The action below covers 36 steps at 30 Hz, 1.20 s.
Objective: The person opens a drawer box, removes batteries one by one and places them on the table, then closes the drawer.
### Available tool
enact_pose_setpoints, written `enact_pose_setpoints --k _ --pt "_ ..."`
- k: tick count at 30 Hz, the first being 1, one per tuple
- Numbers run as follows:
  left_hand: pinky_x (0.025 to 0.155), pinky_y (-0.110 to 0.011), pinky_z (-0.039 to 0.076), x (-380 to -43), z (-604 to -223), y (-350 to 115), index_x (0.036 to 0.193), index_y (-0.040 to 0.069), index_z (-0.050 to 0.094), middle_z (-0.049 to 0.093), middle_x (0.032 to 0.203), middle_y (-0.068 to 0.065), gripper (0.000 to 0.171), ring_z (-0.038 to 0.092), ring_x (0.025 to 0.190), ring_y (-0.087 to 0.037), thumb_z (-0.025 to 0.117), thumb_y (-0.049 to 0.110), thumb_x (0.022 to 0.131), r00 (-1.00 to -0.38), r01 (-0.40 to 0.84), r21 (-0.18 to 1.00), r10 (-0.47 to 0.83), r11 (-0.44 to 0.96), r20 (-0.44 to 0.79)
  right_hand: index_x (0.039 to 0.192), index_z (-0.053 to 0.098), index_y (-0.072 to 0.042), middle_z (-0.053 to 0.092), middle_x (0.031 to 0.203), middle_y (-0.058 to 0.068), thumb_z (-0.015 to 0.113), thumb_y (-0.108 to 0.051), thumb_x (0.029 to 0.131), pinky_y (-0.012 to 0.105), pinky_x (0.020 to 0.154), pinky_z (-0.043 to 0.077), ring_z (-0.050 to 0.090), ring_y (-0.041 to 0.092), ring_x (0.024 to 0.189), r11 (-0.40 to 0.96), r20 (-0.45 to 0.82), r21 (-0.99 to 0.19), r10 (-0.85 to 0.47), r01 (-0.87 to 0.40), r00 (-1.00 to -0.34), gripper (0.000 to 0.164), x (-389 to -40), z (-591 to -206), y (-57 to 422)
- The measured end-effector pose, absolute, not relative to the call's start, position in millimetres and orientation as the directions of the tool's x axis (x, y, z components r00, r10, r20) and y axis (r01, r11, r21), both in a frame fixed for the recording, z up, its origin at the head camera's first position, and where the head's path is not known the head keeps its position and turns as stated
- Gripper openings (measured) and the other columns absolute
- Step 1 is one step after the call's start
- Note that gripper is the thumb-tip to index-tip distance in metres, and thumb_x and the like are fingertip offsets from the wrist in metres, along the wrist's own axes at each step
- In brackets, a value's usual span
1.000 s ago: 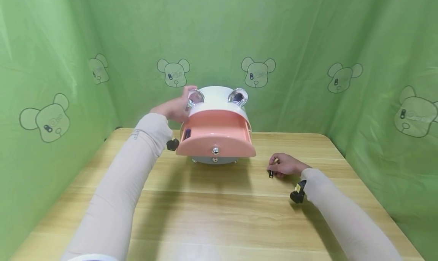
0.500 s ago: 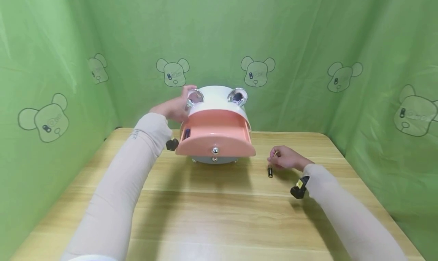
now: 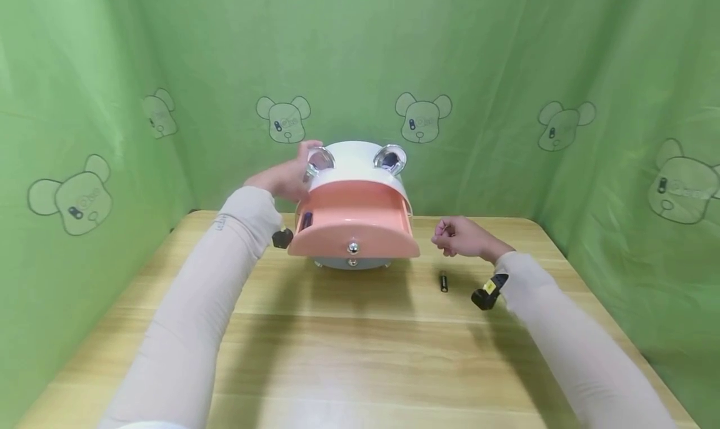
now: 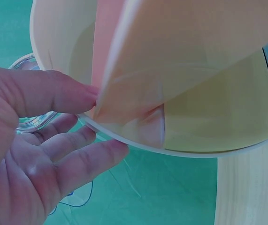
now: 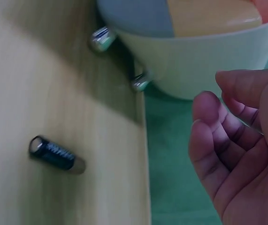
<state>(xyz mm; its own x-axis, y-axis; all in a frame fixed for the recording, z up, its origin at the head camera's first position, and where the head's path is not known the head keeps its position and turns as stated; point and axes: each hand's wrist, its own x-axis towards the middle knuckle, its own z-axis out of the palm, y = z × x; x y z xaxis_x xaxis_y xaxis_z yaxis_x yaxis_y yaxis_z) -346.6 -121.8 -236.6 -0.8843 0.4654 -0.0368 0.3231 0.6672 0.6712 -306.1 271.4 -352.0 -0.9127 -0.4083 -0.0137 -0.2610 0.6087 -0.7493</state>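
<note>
A white and pink frog-shaped drawer box (image 3: 354, 157) stands at the back of the table, its upper pink drawer (image 3: 354, 236) pulled out. At its left side, my left hand (image 3: 287, 177) grips the shell beside a silver-ringed eye; in the left wrist view the thumb (image 4: 54, 91) lies at the inner edge and the fingers outside. A small dark object (image 3: 307, 221) lies at the drawer's left end. My right hand (image 3: 464, 236) hovers right of the drawer, fingers loosely curled and holding nothing. Below it a black battery (image 3: 444, 282) with a copper-coloured end lies on the wood.
Under the open drawer is a grey lower drawer (image 3: 351, 263) with a silver knob, pushed in. Small silver feet (image 5: 141, 82) carry the box. Green curtains (image 3: 478, 60) with bear-head prints enclose the table (image 3: 349, 354) at the back and both sides.
My right hand has let go of the battery, leaving it on the table, and has risen and moved back toward the box's right side. The left hand stays where it was.
</note>
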Motion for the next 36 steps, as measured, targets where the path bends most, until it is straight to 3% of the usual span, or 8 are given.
enact_pose_setpoints --k 14,22,30,36 --pt "0.063 -0.036 0.056 -344.4 -236.5 -120.7 0.148 0.034 -0.009 0.054 0.106 -0.019 0.113 0.060 0.075 -0.031 0.056 -0.020 0.074 -0.884 0.322 0.668 0.466 0.671 -0.043 0.092 0.055 0.003 0.059 0.075 0.009 0.060 -0.003 0.093 0.028 0.056 0.052 0.058 0.022 0.064 0.619 0.053 -0.708 -0.434 -0.341 -0.899 0.008 -310.1 -311.0 250.1" --pt "0.062 -0.036 0.056 -347.1 -238.3 -120.2 0.149 0.030 -0.010 0.055 0.106 -0.021 0.114 0.059 0.073 -0.031 0.056 -0.022 0.072 -0.879 0.332 0.677 0.477 0.657 -0.032 0.093 0.056 0.002 0.059 0.077 0.010 0.060 -0.004 0.093 0.031 0.058 0.054 0.059 0.026 0.067 0.642 0.073 -0.662 -0.458 -0.386 -0.886 0.008 -303.3 -281.9 235.2" --pt "0.070 -0.041 0.057 -348.4 -237.7 -120.3 0.149 0.032 -0.010 0.054 0.112 -0.020 0.115 0.062 0.079 -0.033 0.056 -0.024 0.073 -0.875 0.333 0.685 0.484 0.648 -0.032 0.095 0.057 0.000 0.060 0.077 0.009 0.063 -0.009 0.093 0.031 0.058 0.054 0.059 0.022 0.065 0.658 0.089 -0.614 -0.491 -0.436 -0.867 0.011 -309.4 -264.0 224.5" --pt "0.068 -0.036 0.057 -348.1 -237.9 -122.9 0.149 0.029 -0.010 0.054 0.112 -0.022 0.115 0.063 0.082 -0.033 0.057 -0.023 0.072 -0.877 0.340 0.672 0.480 0.658 -0.027 0.095 0.060 -0.003 0.064 0.082 0.009 0.064 -0.010 0.092 0.036 0.065 0.055 0.060 0.028 0.072 0.662 0.099 -0.559 -0.545 -0.500 -0.833 0.009 -311.3 -248.2 206.5"
